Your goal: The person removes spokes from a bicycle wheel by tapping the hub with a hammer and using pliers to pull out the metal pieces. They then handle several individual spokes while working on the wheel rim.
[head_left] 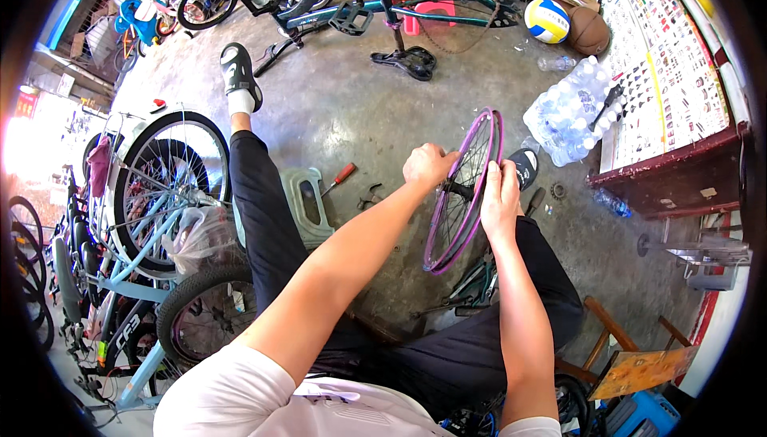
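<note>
Between my two hands a bicycle wheel (437, 236) with a purple rim stands nearly edge-on, tilted a little to the right. Thin dark spokes run to its dark hub. My left hand (429, 165) is closed at the wheel's left side, thumb against the rim, most of its fingers curled out of sight. On the opposite side my right hand (501, 201) grips the rim, with its fingers pointing up along it. Below the wheel, hand tools (473, 284) lie on the floor between my legs, partly hidden.
A pale green plastic stool (323, 217) and a red-handled screwdriver (344, 173) are left of the wheel. Bicycles (164, 197) crowd the left side. An upturned teal frame (319, 17) stands ahead. Wrapped water bottles (571, 105), balls (547, 21) and a wooden chair (639, 369) are at right.
</note>
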Action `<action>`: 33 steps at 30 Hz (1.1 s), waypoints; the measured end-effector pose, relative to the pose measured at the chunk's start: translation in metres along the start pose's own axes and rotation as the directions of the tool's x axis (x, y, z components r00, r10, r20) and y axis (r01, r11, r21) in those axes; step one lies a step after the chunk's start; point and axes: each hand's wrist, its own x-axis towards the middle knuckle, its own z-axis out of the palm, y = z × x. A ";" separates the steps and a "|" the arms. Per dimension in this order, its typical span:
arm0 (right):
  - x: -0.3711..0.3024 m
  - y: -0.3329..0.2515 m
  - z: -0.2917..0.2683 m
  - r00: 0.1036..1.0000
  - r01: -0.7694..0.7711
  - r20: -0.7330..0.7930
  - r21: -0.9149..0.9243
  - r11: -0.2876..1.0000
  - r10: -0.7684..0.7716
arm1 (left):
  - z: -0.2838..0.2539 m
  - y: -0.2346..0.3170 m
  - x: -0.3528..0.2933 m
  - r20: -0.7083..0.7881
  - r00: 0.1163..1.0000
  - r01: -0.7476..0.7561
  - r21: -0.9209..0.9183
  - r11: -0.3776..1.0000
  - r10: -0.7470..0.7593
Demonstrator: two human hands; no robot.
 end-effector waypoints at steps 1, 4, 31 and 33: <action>-0.001 -0.001 -0.001 1.000 -0.016 0.012 0.003 1.000 0.016 | -0.001 -0.004 -0.003 0.000 1.000 -0.014 -0.006 1.000 0.014; 0.000 0.004 -0.004 0.999 -0.038 0.027 -0.010 0.999 0.038 | 0.019 -0.048 -0.041 -0.216 0.951 -0.252 -0.117 0.961 0.223; 0.013 0.015 -0.010 0.997 -0.064 -0.048 0.074 0.995 0.068 | 0.032 -0.066 -0.064 -0.264 0.920 -0.346 -0.201 0.916 0.290; 0.015 0.013 -0.010 0.996 -0.072 -0.053 0.099 0.993 0.077 | 0.043 -0.085 -0.091 -0.210 0.930 -0.342 -0.203 0.918 0.300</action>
